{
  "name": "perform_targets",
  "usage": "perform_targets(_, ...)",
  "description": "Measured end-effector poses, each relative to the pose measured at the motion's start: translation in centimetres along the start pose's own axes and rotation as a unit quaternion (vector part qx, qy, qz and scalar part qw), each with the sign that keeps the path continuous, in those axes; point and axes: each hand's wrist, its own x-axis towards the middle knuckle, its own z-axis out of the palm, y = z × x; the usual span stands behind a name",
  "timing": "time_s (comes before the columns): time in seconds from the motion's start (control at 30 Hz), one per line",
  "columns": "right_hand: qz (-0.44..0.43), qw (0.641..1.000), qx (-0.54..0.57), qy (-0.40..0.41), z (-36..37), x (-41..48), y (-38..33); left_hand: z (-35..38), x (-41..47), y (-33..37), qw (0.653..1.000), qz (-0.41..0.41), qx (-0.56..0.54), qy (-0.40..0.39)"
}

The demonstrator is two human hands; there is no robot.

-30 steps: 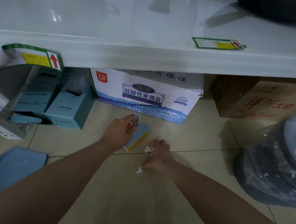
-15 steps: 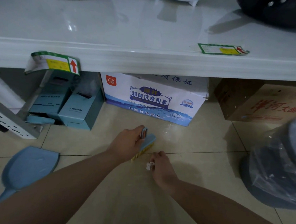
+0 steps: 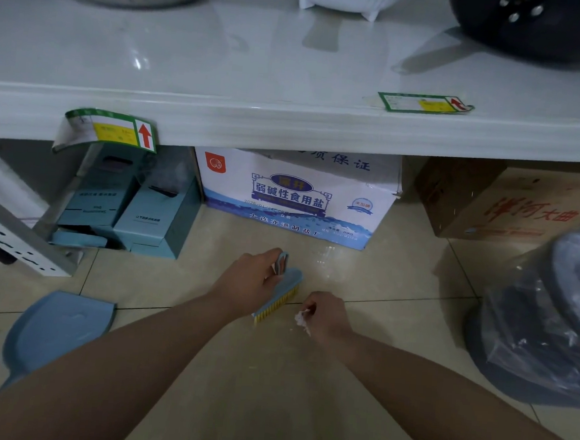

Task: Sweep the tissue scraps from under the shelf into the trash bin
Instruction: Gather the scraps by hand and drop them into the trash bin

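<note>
My left hand [image 3: 248, 282] grips a small blue hand brush [image 3: 281, 296] with yellow bristles, resting on the tiled floor in front of the shelf. Just right of the brush, my right hand [image 3: 326, 317] is closed around white tissue scraps [image 3: 301, 321], which stick out of the fingers close to the floor. A blue dustpan [image 3: 57, 330] lies on the floor at the lower left, apart from both hands. A grey trash bin [image 3: 549, 327] lined with a clear plastic bag stands at the right edge.
The white shelf board [image 3: 288, 123] overhangs the floor. Under it stand teal boxes [image 3: 138, 205], a white and blue salt carton [image 3: 293, 196] and a brown carton [image 3: 495, 203]. A white perforated metal bracket [image 3: 9, 234] leans at the left.
My right hand has closed over the scraps that lay by its fingers and lifted slightly. The view has shifted, so the dustpan shows more fully. My left hand still holds the brush.
</note>
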Motion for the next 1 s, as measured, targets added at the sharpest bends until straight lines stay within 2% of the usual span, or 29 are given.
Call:
perform_targets(0.23, 0.033, 0.998, 0.030, 0.032, -3.4, 0.1, -0.8, -0.6, -0.1, 0.9, 1.000, -0.012, -0.004, 0.001)
perform_targets(0.57, 0.064, 0.987, 0.085, 0.118, -8.5, -3.0, -0.2, -0.5, 1.5, 5.5, 0.991, -0.054, -0.114, 0.053)
perform_targets(0.87, 0.050, 0.984, 0.020, 0.168, -13.4, -7.2, 1.9, 2.4, 2.8, 13.0, 0.982, 0.031, -0.188, -0.009)
perform_targets(1.0, 0.025, 0.976, -0.014, 0.216, -16.9, -10.0, 3.0, 4.1, 2.8, 16.2, 0.983, 0.078, -0.163, 0.006)
